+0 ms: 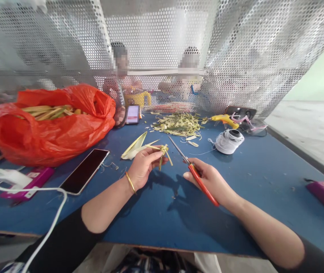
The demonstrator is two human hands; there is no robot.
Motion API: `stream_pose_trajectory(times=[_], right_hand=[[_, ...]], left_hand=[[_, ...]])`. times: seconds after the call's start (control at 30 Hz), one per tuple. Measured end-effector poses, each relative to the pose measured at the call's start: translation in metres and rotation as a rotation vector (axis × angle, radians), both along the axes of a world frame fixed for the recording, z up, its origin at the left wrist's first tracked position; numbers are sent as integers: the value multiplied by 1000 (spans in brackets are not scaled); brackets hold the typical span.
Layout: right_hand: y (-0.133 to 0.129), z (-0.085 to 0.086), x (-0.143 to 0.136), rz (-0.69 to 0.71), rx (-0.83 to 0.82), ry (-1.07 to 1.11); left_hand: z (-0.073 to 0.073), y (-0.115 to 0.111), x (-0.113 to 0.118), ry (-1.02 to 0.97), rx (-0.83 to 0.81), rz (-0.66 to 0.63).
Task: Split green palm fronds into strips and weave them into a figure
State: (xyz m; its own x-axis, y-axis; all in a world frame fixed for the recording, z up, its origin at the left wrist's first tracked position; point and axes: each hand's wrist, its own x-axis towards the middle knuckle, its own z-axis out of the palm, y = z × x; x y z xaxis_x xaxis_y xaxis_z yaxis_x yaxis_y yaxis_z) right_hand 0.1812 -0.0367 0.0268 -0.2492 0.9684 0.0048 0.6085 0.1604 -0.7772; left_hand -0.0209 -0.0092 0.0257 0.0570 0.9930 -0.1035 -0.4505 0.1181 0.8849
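My left hand [146, 163] is closed on a small knotted piece of pale green husk strips [164, 149], pinched between thumb and fingers with loose ends sticking out. In my right hand [207, 178] is a pair of scissors [198, 177] with red handles, its blades pointing up and away, just right of the knotted piece and apart from it. Behind my left hand lie pale husk leaves [135, 148] on the blue table [156, 216]. A spool of white thread [230, 141] stands beyond my right hand, a loose strand trailing from it.
A red plastic bag [65, 132] of husk strips fills the left, near a phone [85, 170], a purple power strip [31, 184] and a white cable [62, 206]. Trimmings [179, 124] and a yellow glue gun [226, 120] lie before a perforated metal screen [156, 34]; two people sit behind it.
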Motion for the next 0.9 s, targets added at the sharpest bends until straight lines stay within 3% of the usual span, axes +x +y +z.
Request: stream_pose_trajectory(times=[0.27, 0.47, 0.6, 0.7, 0.77, 0.9], right_hand=[[1, 2, 1, -41, 78, -112], [-1, 9, 2, -9, 276, -291], [3, 11, 7, -123, 313, -269], [8, 10, 11, -195, 225, -224], [10, 9, 12, -155, 136, -139], [6, 15, 11, 104, -1, 129]], left_hand=[[1, 0, -2, 78, -55, -38], [-4, 2, -2, 144, -13, 1], [-3, 3, -3, 111, -16, -7], [-1, 3, -4, 14, -60, -34], [0, 3, -5, -56, -97, -39], [2, 6, -8, -150, -99, 19]])
